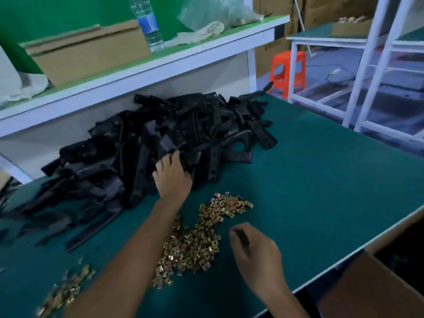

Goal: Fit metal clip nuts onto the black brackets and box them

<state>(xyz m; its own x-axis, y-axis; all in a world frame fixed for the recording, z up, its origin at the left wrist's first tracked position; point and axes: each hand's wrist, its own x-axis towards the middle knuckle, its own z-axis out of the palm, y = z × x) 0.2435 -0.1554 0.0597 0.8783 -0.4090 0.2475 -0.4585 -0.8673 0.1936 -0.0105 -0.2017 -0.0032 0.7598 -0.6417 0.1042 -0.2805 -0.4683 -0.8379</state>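
Brackets (183, 125), black, were heaped on green counter (321, 180); left grip (173, 175) was laid on heap, closure not discernible. Clip nuts (197, 239) were scattered beside right grip (257, 251), curled, contents not discernible.

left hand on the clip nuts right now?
No, the left hand touches the bracket pile, beyond the clip nuts.

At your eleven o'clock a cardboard carton (87, 51) sits on the shelf (160, 63), a water bottle (149, 26) just beside it at twelve; out at one o'clock, an orange stool (288, 72) on the floor.
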